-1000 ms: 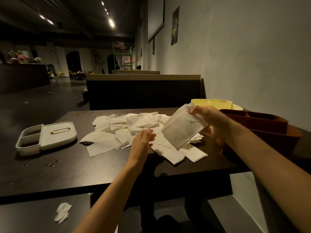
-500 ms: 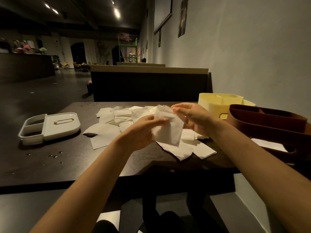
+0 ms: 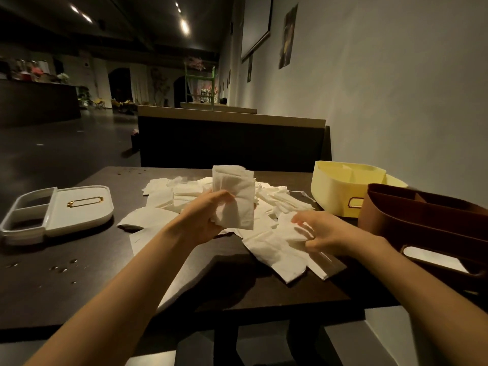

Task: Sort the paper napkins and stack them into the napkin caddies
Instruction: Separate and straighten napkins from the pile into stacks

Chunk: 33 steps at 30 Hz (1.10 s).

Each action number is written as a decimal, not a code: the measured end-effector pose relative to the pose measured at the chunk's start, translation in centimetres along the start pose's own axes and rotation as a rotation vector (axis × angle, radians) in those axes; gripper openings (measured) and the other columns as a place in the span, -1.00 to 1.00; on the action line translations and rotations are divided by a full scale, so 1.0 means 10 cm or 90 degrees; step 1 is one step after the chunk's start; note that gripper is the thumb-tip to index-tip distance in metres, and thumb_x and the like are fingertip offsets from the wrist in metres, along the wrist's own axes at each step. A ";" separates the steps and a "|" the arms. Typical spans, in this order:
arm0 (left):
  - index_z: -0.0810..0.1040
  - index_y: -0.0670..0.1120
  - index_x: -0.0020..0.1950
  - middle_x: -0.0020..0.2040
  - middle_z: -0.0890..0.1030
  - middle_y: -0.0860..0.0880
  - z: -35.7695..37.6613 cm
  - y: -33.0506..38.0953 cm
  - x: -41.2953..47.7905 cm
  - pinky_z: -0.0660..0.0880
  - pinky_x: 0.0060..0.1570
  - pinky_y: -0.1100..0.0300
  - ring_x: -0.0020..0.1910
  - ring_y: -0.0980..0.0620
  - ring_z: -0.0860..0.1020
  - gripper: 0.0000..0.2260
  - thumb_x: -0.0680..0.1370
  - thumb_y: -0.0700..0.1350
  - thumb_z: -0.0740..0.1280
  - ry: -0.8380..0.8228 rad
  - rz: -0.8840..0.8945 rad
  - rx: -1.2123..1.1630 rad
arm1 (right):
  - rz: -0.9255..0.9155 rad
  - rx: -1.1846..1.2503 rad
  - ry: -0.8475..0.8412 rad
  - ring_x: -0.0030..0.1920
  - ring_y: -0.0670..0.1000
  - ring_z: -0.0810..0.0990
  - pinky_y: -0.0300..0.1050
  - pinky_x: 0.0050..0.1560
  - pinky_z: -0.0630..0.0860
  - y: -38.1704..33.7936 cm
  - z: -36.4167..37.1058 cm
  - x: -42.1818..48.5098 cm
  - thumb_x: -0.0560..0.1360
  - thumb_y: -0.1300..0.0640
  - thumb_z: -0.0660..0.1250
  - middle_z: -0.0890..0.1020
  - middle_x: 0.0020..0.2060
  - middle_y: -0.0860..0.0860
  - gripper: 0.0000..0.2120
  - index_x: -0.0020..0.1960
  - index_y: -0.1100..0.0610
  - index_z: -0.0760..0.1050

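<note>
We're early in this, prob. nowhere near halfway. Most of the napkins sit as a loose pile [image 3: 274,203] on the table [image 3: 79,294], unsorted, w/ edges pointing every which way.

Our left hand [image 3: 203,220] is over the pile's near-left side, fingers curled round a small held stack [image 3: 235,196] of a few napkins, kept upright. That's the only gathered lot we can see. Our right hand [image 3: 327,233] is on the pile's near-right part, fingers bent and spread over the paper. It's blurred, so we can't tell whether it has a napkin pinched or is only touching.

Re: the caddies:
- **White caddy** [image 3: 79,215]: well left of the pile. Its open compartments look bare, and the rest is under a lid w/ a gold handle.
- **Yellow caddy** [image 3: 335,191]: just right of the pile's far side, w/ nothing seen between its dividers.
- **Brown caddy** [image 3: 422,220]: right of the pile's near side. A pale patch shows low on its wall, either paper or a cut-out; we can't say which.

As far as we see, no caddy is loaded. In our judgement approx. the whole pile is left to gather, square up and drop in. Water drops [image 3: 62,268] lie near-left of the pile, so we'd keep paper off them.
</note>
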<state>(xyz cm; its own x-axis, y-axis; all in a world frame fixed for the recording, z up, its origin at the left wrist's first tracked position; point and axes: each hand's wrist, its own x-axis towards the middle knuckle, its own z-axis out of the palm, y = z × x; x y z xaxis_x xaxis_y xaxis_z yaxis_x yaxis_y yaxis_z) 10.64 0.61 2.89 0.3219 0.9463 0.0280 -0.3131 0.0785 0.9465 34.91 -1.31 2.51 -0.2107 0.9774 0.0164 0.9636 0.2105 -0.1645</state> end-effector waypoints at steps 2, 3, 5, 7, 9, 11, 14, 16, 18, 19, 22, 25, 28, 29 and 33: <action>0.44 -0.02 0.07 0.04 0.58 -0.17 0.04 0.01 0.09 0.54 -0.14 0.07 0.04 -0.08 0.59 -0.81 0.58 -0.27 0.16 -0.049 -0.007 -0.006 | 0.011 -0.026 0.060 0.22 -0.02 0.47 -0.19 0.18 0.46 0.04 0.02 0.02 0.47 0.25 0.33 0.48 0.29 0.00 -0.56 0.32 0.02 0.40; 0.44 -0.02 0.05 0.00 0.60 -0.16 0.06 0.02 0.11 0.53 -0.19 0.08 -0.03 -0.05 0.61 -0.84 0.59 -0.24 0.16 -0.054 -0.014 -0.004 | 0.012 -0.028 0.084 0.17 -0.02 0.51 -0.19 0.15 0.49 0.06 0.04 0.04 0.49 0.26 0.31 0.52 0.25 0.00 -0.62 0.27 0.00 0.45; 0.45 -0.01 0.04 0.00 0.59 -0.13 0.09 0.01 0.17 0.52 -0.23 0.10 -0.05 -0.03 0.60 -0.92 0.61 -0.15 0.18 -0.036 -0.022 0.002 | 0.004 -0.026 0.109 0.11 -0.04 0.54 -0.19 0.11 0.52 0.09 0.06 0.05 0.50 0.24 0.30 0.56 0.19 -0.01 -0.69 0.20 -0.01 0.50; 0.46 0.00 0.04 0.04 0.55 -0.13 0.11 0.01 0.23 0.53 -0.21 0.09 -0.02 -0.05 0.55 -0.94 0.60 -0.10 0.22 -0.014 -0.016 0.016 | -0.005 -0.026 0.086 0.13 -0.06 0.51 -0.20 0.13 0.50 0.10 0.07 0.05 0.49 0.21 0.32 0.54 0.21 -0.03 -0.67 0.23 -0.01 0.49; 0.47 0.00 0.03 -0.01 0.53 -0.11 0.11 0.00 0.28 0.52 -0.19 0.09 -0.05 -0.04 0.52 -0.94 0.60 -0.10 0.22 0.007 -0.013 0.027 | -0.008 -0.015 0.039 0.19 -0.07 0.46 -0.19 0.17 0.48 0.11 0.06 0.05 0.46 0.17 0.35 0.48 0.27 -0.05 -0.58 0.30 -0.03 0.42; 0.46 -0.02 0.05 -0.04 0.51 -0.11 0.09 -0.01 0.31 0.51 -0.17 0.10 -0.07 -0.04 0.50 -0.94 0.60 -0.10 0.22 0.018 -0.014 0.035 | -0.012 -0.018 0.020 0.21 -0.07 0.43 -0.19 0.19 0.47 0.10 0.05 0.06 0.45 0.14 0.37 0.43 0.31 -0.07 -0.51 0.34 -0.05 0.36; 0.44 0.00 -0.04 -0.07 0.48 -0.11 0.06 -0.06 0.31 0.49 -0.19 0.15 -0.11 -0.03 0.48 -0.95 0.61 -0.09 0.21 0.042 -0.022 0.046 | -0.037 -0.092 0.048 0.22 -0.06 0.44 -0.18 0.20 0.47 0.07 0.09 0.09 0.47 0.11 0.36 0.45 0.29 -0.08 -0.57 0.31 -0.07 0.37; 0.44 0.00 -0.03 -0.08 0.47 -0.10 0.02 -0.12 0.31 0.50 -0.20 0.13 -0.11 -0.04 0.48 -0.95 0.61 -0.07 0.21 0.064 -0.034 0.050 | -0.057 -0.135 0.096 0.18 -0.05 0.48 -0.16 0.17 0.49 0.06 0.14 0.10 0.51 0.11 0.33 0.49 0.22 -0.07 -0.68 0.25 -0.03 0.44; 0.44 0.00 0.02 -0.05 0.47 -0.10 -0.03 -0.15 0.31 0.51 -0.20 0.08 -0.08 -0.07 0.48 -0.93 0.59 -0.04 0.24 0.076 -0.042 0.076 | -0.065 -0.130 0.136 0.13 -0.06 0.51 -0.14 0.13 0.50 0.10 0.20 0.11 0.53 0.12 0.29 0.55 0.14 -0.07 -0.76 0.19 0.00 0.50; 0.44 0.00 0.01 -0.05 0.46 -0.10 -0.06 -0.16 0.31 0.52 -0.21 0.08 -0.08 -0.08 0.48 -0.93 0.58 -0.03 0.24 0.077 -0.047 0.078 | -0.062 -0.118 0.147 0.10 -0.06 0.52 -0.14 0.10 0.50 0.13 0.22 0.11 0.54 0.14 0.27 0.56 0.10 -0.07 -0.79 0.16 0.01 0.52; 0.42 0.01 -0.04 -0.03 0.46 -0.14 -0.09 -0.17 0.33 0.52 -0.20 0.04 -0.08 -0.10 0.48 -0.94 0.58 -0.02 0.23 0.063 -0.060 0.067 | -0.037 -0.012 0.184 -0.02 -0.06 0.54 -0.13 0.00 0.52 0.20 0.21 0.14 0.51 0.19 0.28 0.61 -0.03 -0.07 -0.82 0.06 0.05 0.57; 0.42 0.02 -0.01 0.01 0.47 -0.16 -0.09 -0.18 0.32 0.55 -0.23 0.03 -0.05 -0.12 0.49 -0.94 0.58 -0.01 0.24 0.053 -0.059 0.071 | -0.002 0.124 0.253 -0.16 -0.02 0.54 -0.20 -0.15 0.47 0.19 0.09 0.15 0.45 0.26 0.32 0.63 -0.17 -0.01 -0.85 -0.04 0.12 0.62; 0.41 0.05 -0.03 0.05 0.47 -0.14 -0.10 -0.19 0.32 0.58 -0.31 0.10 -0.03 -0.11 0.49 -0.95 0.57 0.00 0.26 0.069 -0.062 0.087 | 0.028 0.179 0.281 -0.18 -0.02 0.52 -0.26 -0.24 0.43 0.20 0.01 0.17 0.47 0.25 0.31 0.60 -0.23 -0.03 -0.87 -0.07 0.12 0.62; 0.41 0.06 -0.04 0.05 0.47 -0.13 -0.09 -0.19 0.31 0.58 -0.29 0.09 -0.03 -0.11 0.49 -0.95 0.57 0.00 0.25 0.072 -0.062 0.086 | 0.037 0.194 0.299 -0.16 -0.01 0.52 -0.24 -0.24 0.43 0.20 0.00 0.18 0.49 0.24 0.28 0.57 -0.23 -0.03 -0.87 -0.07 0.11 0.60; 0.43 0.05 -0.04 0.09 0.48 -0.14 -0.12 -0.21 0.33 0.53 -0.09 0.00 0.06 -0.14 0.49 -0.94 0.57 0.01 0.26 0.081 -0.070 0.073 | 0.090 0.340 0.359 -0.07 0.01 0.52 -0.12 -0.13 0.52 0.18 -0.09 0.22 0.58 0.17 0.20 0.55 -0.11 0.01 -0.90 0.04 0.09 0.48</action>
<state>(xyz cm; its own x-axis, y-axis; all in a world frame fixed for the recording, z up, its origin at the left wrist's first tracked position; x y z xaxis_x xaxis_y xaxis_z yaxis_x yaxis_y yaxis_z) 11.31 3.94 0.60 0.2306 0.9666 -0.1122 -0.1754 0.1547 0.9723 36.35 1.22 3.13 0.1609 0.8862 0.4344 0.7359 0.1855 -0.6512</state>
